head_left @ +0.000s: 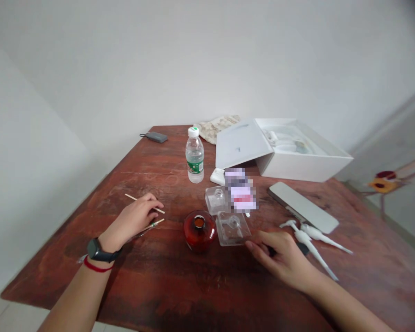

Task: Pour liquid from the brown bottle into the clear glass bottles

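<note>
Left hand (134, 217), left of centre, loosely curled over wooden sticks (130, 197), cannot tell if gripping, red vessel (199, 239) at lower centre, clear tray (228, 234) beside it, right hand (284, 257), lower right, at the tray's corner, grip unclear

Skinny pale stick (131, 198) lying kinda slantwise under the left hand (134, 219), ends poking out, another stick (157, 222) angled opposite by the thumb. Clear plastic tray's (226, 236) flat beside the right hand (281, 258).
</note>
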A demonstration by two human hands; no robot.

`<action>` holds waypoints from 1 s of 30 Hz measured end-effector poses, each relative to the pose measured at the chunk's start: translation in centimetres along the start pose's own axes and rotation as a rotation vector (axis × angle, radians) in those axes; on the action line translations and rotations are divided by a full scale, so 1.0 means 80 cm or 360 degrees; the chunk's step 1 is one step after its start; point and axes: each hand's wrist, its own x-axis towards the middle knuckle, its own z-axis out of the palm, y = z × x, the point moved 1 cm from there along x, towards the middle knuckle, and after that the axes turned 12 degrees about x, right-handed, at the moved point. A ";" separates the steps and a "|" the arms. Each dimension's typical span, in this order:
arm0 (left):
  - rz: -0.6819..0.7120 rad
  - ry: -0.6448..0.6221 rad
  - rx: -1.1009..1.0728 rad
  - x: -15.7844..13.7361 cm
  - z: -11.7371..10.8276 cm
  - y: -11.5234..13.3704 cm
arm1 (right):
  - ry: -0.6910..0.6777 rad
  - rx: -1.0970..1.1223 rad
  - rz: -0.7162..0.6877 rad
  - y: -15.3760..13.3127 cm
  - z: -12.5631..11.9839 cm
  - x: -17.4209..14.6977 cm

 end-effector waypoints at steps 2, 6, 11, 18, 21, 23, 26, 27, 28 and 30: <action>-0.0060 0.0003 0.0041 0.004 0.005 -0.009 | -0.0020 0.0035 0.0042 0.001 0.000 0.000; -0.0162 -0.0124 0.0105 0.007 0.015 -0.028 | -0.0041 0.0056 0.0104 0.003 0.000 0.000; -0.0486 -0.0245 0.0219 0.003 0.032 -0.046 | -0.0070 0.0106 0.0108 0.001 0.003 0.001; -0.0523 -0.0321 0.0265 0.003 0.043 -0.055 | -0.0057 0.0136 0.0046 -0.002 0.001 0.001; -0.0471 -0.0236 0.0247 0.005 0.035 -0.059 | -0.0078 0.0130 0.0020 -0.004 0.000 0.002; -0.0411 -0.0137 0.0222 0.009 0.028 -0.063 | -0.0089 0.0134 0.0024 -0.005 0.000 0.002; -0.0329 -0.0004 0.0176 0.015 0.018 -0.069 | -0.0102 0.0139 0.0019 -0.008 -0.001 0.003; -0.0311 0.0022 0.0162 0.016 0.016 -0.072 | -0.0111 0.0138 0.0010 -0.008 -0.001 0.003; -0.0297 0.0040 0.0148 0.018 0.014 -0.073 | -0.0121 0.0133 -0.0002 -0.009 -0.002 0.003; -0.0282 0.0062 0.0130 0.019 0.012 -0.076 | -0.0149 0.0112 -0.0022 -0.010 -0.002 0.003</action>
